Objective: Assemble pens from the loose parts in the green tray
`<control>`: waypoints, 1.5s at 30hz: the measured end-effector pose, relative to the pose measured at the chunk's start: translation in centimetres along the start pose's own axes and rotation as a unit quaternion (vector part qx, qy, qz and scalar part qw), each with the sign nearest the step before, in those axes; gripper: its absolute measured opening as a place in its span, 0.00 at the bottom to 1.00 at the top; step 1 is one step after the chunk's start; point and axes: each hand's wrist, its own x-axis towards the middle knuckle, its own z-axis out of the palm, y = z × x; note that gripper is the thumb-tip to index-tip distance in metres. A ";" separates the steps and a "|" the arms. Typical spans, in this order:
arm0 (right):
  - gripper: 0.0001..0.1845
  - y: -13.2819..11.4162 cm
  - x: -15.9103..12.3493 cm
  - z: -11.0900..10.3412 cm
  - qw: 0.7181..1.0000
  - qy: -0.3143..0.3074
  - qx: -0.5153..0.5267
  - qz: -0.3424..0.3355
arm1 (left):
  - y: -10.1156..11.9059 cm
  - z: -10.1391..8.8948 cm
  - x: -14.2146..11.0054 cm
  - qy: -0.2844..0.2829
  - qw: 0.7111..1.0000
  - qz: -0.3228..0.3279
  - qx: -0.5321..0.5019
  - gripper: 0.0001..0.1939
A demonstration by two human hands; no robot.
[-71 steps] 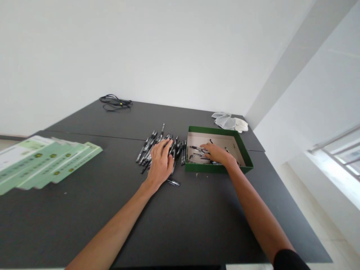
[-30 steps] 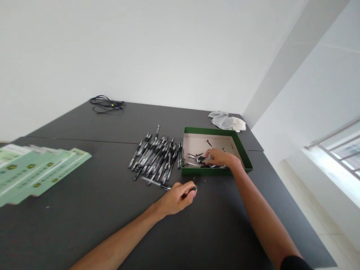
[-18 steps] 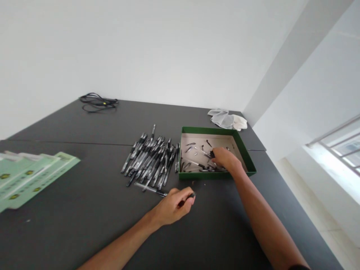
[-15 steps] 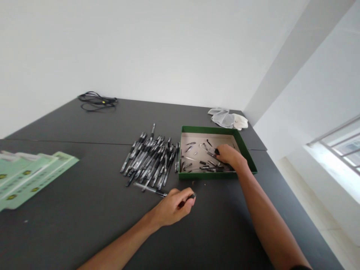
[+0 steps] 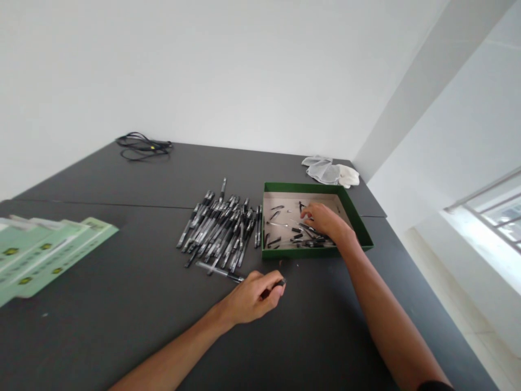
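My left hand (image 5: 252, 297) rests on the dark table (image 5: 122, 326), fingers closed around a black pen (image 5: 280, 282) whose tip pokes out to the right. A heap of black and clear pens (image 5: 222, 231) lies just beyond it. My right hand (image 5: 323, 221) reaches into the green box (image 5: 358, 222), fingers curled down among several small pen parts (image 5: 285, 239) on its pale floor. Whether those fingers hold a part is hidden.
Pale green printed sheets (image 5: 44, 255) fan out at the table's left edge. A black cable (image 5: 142, 146) coils at the far left corner. White gloves (image 5: 331, 172) lie behind the box. The table's right edge drops to a light floor.
My left hand left the pen heap and drew back toward me with one pen. My right hand has kept shifting about inside the green box. The view turned slightly.
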 end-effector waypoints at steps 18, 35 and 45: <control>0.05 -1.9 -1.9 -3.6 0.952 0.223 0.198 -0.068 | 0.1 0.0 0.7 0.222 0.960 -0.077 -0.153 0.21; 0.16 -7.0 -4.9 -6.3 0.827 0.101 0.504 -0.225 | -0.4 0.1 0.7 0.227 0.956 -0.073 -0.172 0.23; 0.18 -9.9 -3.8 -3.3 0.739 0.058 0.622 -0.252 | -0.5 0.1 0.6 0.233 0.957 -0.054 -0.166 0.23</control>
